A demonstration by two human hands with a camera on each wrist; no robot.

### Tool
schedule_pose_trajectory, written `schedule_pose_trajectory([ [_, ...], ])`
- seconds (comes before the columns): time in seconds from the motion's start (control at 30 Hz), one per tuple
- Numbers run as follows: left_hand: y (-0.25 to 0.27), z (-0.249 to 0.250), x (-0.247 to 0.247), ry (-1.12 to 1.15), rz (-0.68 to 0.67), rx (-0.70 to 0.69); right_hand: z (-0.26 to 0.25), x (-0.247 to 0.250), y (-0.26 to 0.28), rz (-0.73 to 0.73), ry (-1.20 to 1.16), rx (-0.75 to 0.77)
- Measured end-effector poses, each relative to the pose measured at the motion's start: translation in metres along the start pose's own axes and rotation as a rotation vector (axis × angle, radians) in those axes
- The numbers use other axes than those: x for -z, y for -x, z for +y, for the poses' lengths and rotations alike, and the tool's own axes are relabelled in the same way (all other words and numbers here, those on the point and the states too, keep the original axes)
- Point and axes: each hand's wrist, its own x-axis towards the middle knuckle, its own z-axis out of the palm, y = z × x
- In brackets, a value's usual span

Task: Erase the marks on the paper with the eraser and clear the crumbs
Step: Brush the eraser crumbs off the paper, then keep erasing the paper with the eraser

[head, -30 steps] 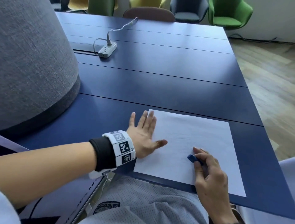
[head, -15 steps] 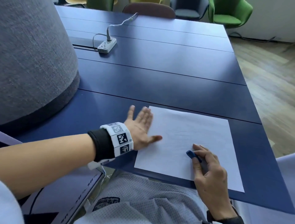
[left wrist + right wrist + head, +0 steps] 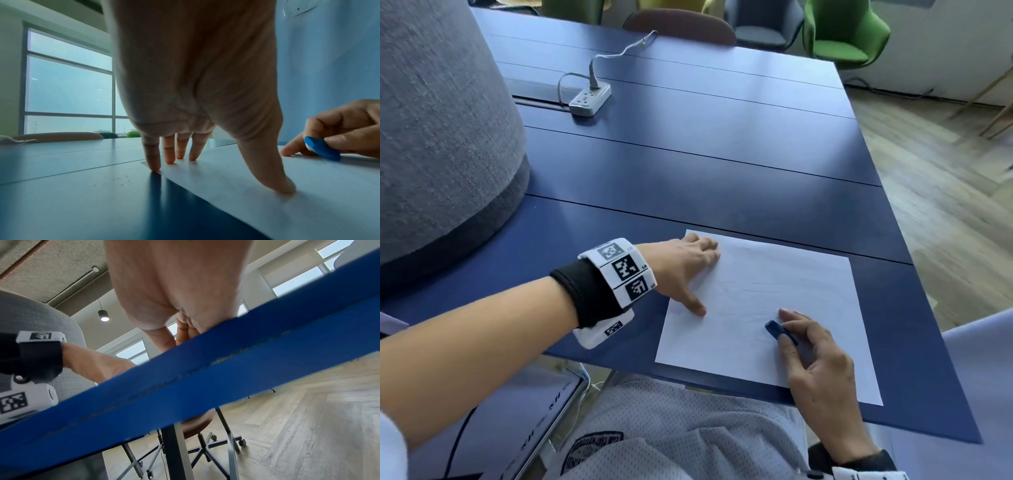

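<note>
A white sheet of paper [image 3: 767,308] [image 3: 267,194] lies near the front edge of the blue table [image 3: 688,164], with faint pencil marks [image 3: 763,291] across its middle. My left hand [image 3: 685,274] [image 3: 195,100] presses straight fingertips and thumb down on the paper's left edge. My right hand [image 3: 811,353] [image 3: 339,128] pinches a small blue eraser [image 3: 777,330] [image 3: 321,148], whose tip touches the paper near the lower middle. In the right wrist view the table edge [image 3: 205,369] hides the eraser.
A large grey fabric-covered round object [image 3: 438,137] stands on the table's left. A white power strip [image 3: 590,99] with a cable lies at the back. Chairs [image 3: 842,37] stand beyond the far edge. A laptop edge [image 3: 544,421] shows at the lower left.
My left hand has raised its palm, from lying flat to pressing with fingertips and thumb. My right hand still pinches the eraser at about the same spot on the paper.
</note>
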Motion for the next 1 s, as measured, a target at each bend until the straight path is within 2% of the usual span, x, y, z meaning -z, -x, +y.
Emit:
schedule_pose_trajectory([
  [0.13, -0.003, -0.009, -0.003, 0.085, 0.017, 0.024, -0.019, 0.019, -0.024, -0.056, 0.074, -0.097],
  [0.27, -0.007, -0.02, 0.002, 0.23, 0.076, 0.083, -0.044, 0.03, -0.07, -0.105, 0.184, -0.119],
  [0.5, -0.013, -0.018, 0.009, 0.099, 0.03, 0.096, -0.061, -0.011, -0.132, -0.304, 0.285, -0.107],
  [0.7, -0.02, -0.013, 0.015, -0.012, -0.025, 0.097, -0.051, -0.025, -0.147, -0.294, 0.373, -0.056],
  [0.9, -0.025, -0.014, 0.013, -0.049, -0.046, 0.101, -0.048, -0.033, -0.146, -0.238, 0.29, -0.05],
  [1.0, -0.024, -0.015, 0.014, -0.055, -0.04, 0.09, -0.052, -0.043, -0.141, -0.292, 0.278, -0.019],
])
